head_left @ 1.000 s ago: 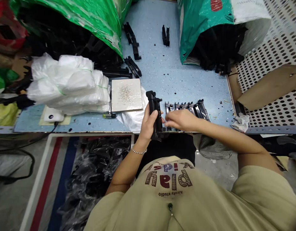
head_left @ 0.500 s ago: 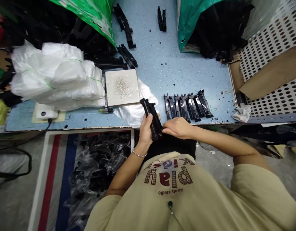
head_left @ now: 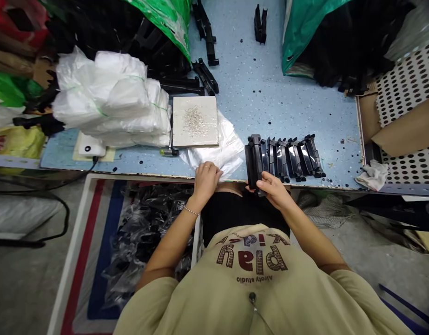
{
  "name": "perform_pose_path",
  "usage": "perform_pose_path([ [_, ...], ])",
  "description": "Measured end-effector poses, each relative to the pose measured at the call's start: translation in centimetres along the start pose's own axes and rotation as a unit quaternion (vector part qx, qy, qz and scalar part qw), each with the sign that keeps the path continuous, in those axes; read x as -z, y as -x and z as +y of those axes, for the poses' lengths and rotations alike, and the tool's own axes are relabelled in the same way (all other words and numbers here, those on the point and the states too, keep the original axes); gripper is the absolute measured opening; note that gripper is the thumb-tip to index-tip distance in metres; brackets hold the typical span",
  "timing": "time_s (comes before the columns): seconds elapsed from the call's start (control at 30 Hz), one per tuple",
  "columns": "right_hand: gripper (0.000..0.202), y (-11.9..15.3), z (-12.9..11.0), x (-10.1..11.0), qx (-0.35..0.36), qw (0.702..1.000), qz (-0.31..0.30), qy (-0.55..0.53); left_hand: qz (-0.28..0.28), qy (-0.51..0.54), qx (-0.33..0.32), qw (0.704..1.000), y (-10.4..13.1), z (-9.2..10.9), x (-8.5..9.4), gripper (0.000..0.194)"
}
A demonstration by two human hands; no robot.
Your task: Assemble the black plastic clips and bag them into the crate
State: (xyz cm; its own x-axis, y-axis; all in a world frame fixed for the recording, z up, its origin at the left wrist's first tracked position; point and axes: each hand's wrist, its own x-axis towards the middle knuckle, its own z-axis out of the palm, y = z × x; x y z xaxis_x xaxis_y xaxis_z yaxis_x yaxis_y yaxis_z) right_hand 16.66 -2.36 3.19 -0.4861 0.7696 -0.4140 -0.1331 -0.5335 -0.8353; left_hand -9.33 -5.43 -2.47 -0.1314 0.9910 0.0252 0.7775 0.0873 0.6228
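Note:
My right hand (head_left: pixel 275 188) is wrapped round the lower end of a black plastic part (head_left: pixel 254 160), held upright at the table's front edge. Right beside it, several similar black parts (head_left: pixel 293 158) lie in a row on the blue table. My left hand (head_left: pixel 206 180) rests at the edge of the thin white plastic bags (head_left: pixel 230 142), its fingers curled closed on the bag's near edge. A square pale block (head_left: pixel 195 122) with speckles on top weighs down the far side of these bags.
Bundled white bags (head_left: pixel 106 97) are stacked at the left, near a white device (head_left: pixel 91 145) with a cable. A green sack (head_left: pixel 165 18) and a teal sack (head_left: pixel 301 35) hold black parts. Below the table, a bin (head_left: pixel 83 223) contains bagged black pieces. A perforated panel (head_left: pixel 405 97) stands right.
The black part has passed from my left hand to my right and moved right, beside the row. My left hand has moved to the plastic bags. The camera view has shifted.

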Motion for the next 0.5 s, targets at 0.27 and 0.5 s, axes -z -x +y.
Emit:
perform_pose_path([
  [0.27,0.047,-0.9,0.1,-1.6,-0.048,0.996,-0.023,-0.075,-0.043,-0.005,-0.057,0.997,-2.2,-0.3,0.9,0.013],
  [0.5,0.040,-1.3,0.0,-1.5,-0.048,0.994,-0.030,-0.089,-0.076,0.106,-0.035,0.991,-3.6,-1.1,1.8,0.024],
])
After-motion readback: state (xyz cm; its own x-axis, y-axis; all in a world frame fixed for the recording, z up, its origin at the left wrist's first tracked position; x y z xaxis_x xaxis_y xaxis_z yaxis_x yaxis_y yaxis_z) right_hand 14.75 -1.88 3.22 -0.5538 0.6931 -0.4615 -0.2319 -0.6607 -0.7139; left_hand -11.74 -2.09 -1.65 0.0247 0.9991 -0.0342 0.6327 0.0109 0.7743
